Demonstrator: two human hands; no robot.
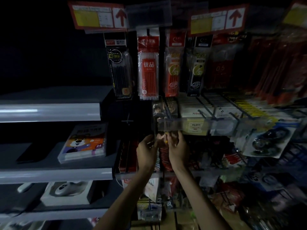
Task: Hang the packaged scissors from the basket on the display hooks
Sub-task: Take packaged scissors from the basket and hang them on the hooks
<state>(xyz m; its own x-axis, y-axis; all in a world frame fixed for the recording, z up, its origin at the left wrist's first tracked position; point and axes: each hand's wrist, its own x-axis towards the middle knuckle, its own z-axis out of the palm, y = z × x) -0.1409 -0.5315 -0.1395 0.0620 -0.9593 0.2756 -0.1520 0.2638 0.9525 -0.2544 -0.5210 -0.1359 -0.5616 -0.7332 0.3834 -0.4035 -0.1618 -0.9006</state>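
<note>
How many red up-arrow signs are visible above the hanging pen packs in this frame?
2. One red arrow sign is at top centre-left, above the black and red pen packs; the other red arrow sign is at top right. More may be hidden in the dark, blurred right edge.

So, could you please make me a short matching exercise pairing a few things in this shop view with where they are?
Things:
1. red pen pack
2. box with a cartoon dog
3. price sign with a red arrow
4. left hand

Places:
A. lying on the grey shelf at the left
B. top left, above the hooks
C. hanging on a hook, upper centre
D. raised beside the right hand, below the clear rail

Pairs: 1-C, 2-A, 3-B, 4-D
</note>
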